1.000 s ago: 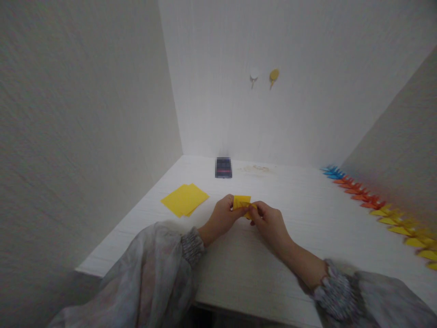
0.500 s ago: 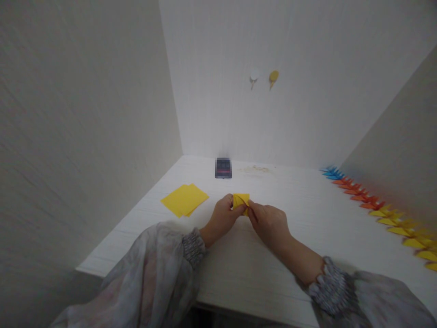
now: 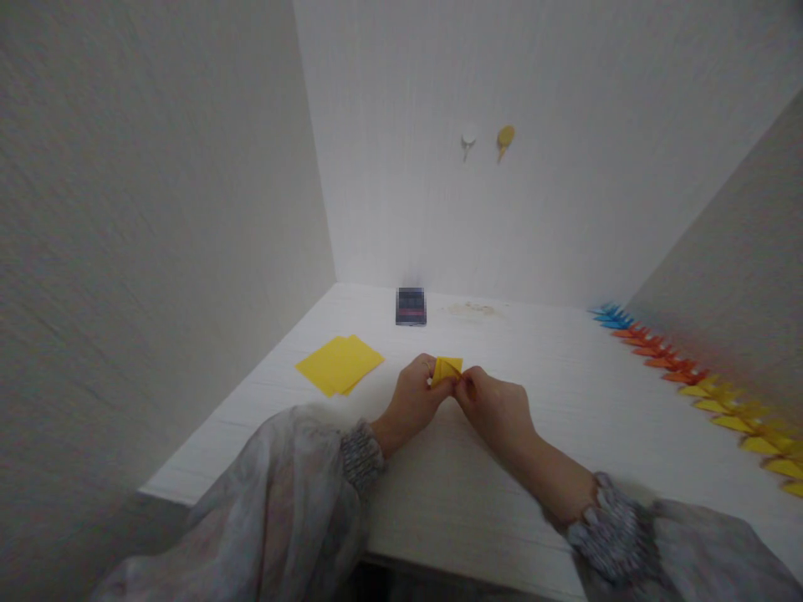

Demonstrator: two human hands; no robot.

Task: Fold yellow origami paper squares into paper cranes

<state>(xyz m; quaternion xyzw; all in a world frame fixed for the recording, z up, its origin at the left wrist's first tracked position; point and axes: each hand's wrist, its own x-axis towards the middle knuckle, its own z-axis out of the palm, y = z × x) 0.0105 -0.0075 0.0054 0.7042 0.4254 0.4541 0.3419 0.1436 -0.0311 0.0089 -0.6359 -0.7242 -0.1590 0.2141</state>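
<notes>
A small piece of folded yellow origami paper is held up between both hands above the middle of the table. My left hand grips its left and lower part, with the thumb laid across the front. At its lower right corner, the fingertips of my right hand are pinched on the paper. Part of the paper's lower edge is hidden behind my fingers. To the left lie flat yellow paper sheets, overlapping one another.
A long row of folded paper pieces, blue, orange, red and yellow, runs along the right wall. A small dark blurred object stands near the back wall. Two hooks, one white and one yellow, are on that wall.
My left hand has shifted slightly to the right and the folded paper has tilted a little. Less of its lower part shows now. My right hand stays pinched at its corner.
</notes>
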